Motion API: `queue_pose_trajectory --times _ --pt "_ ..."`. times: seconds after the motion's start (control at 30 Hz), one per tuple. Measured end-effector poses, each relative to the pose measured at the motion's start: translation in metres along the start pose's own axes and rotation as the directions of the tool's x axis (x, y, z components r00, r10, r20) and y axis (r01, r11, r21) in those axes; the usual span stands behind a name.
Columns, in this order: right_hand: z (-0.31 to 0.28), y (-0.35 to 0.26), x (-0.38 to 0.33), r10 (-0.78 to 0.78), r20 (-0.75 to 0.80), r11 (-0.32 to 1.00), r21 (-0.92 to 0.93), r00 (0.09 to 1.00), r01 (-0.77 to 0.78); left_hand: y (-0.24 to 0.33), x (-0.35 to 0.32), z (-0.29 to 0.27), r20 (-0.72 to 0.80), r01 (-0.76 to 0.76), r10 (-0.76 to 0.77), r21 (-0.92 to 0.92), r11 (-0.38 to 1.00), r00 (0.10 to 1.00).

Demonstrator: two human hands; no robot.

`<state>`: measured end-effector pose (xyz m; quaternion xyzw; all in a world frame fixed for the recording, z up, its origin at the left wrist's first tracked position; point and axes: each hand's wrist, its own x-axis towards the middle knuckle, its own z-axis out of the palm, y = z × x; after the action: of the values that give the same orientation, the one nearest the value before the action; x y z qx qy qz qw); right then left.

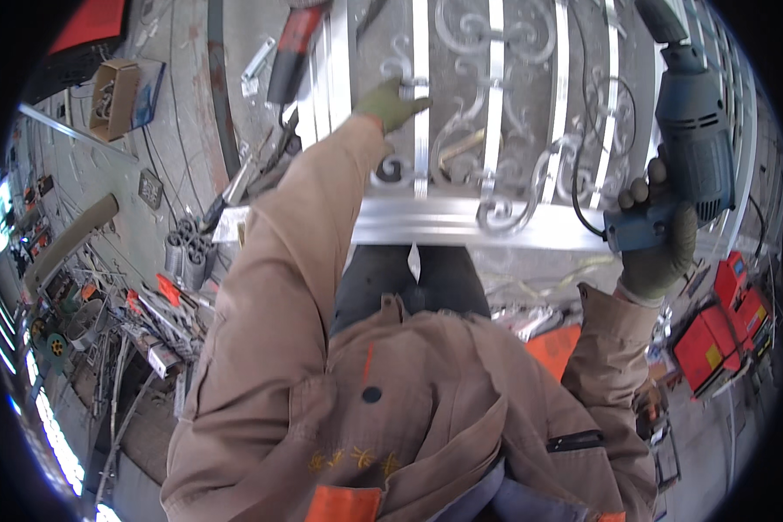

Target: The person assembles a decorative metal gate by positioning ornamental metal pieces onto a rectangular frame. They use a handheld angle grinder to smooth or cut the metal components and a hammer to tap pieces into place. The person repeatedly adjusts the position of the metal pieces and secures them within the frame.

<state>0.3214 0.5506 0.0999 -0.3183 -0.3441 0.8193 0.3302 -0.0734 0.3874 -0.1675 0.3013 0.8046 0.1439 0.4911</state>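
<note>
In its green glove, my left hand (390, 104) reaches out over a silver metal grille (391, 217). Its fingers are apart, at one of the upright bars (421, 130); whether they touch it I cannot tell. Curled scroll pieces (518, 209) sit between the bars. At the right, my right hand (661, 261), also gloved, is closed around the handle of a corded blue power drill (696, 130). The drill's body points away from me, and its front end is partly lost near the picture's upper edge.
A red and black power tool (294, 56) lies left of the bars. An open cardboard box (111, 100) is farther left. Bundled metal tubes (187, 252) and scattered tools lie by my left arm. Red cases (713, 339) stand at the right. Cables run across the floor.
</note>
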Motion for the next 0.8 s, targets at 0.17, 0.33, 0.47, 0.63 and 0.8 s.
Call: queue_pose_trajectory --times 0.17,0.33,0.47,0.63,0.8 --pt "0.025 0.017 -0.043 -0.035 -0.021 0.998 0.054 0.999 0.036 0.016 -0.005 -0.011 0.034 -0.002 0.001 0.025 1.0 0.999" --pt "0.033 0.035 -0.075 -0.086 -0.062 0.996 0.005 0.994 0.087 0.006 0.003 -0.007 0.036 -0.019 0.019 -0.004 1.0 0.999" --pt "0.027 0.046 -0.084 -0.07 -0.071 0.997 0.017 0.995 0.071 0.008 0.001 -0.009 0.047 -0.023 0.026 -0.06 0.998 0.999" --pt "0.021 0.054 -0.09 -0.035 -0.082 0.999 0.022 0.996 0.036 0.008 -0.001 -0.012 0.039 -0.009 0.011 -0.051 0.999 0.999" --pt "0.019 0.054 -0.095 0.033 -0.112 0.999 0.014 0.993 -0.032 0.011 -0.007 -0.014 0.017 -0.017 0.018 -0.035 0.999 1.0"
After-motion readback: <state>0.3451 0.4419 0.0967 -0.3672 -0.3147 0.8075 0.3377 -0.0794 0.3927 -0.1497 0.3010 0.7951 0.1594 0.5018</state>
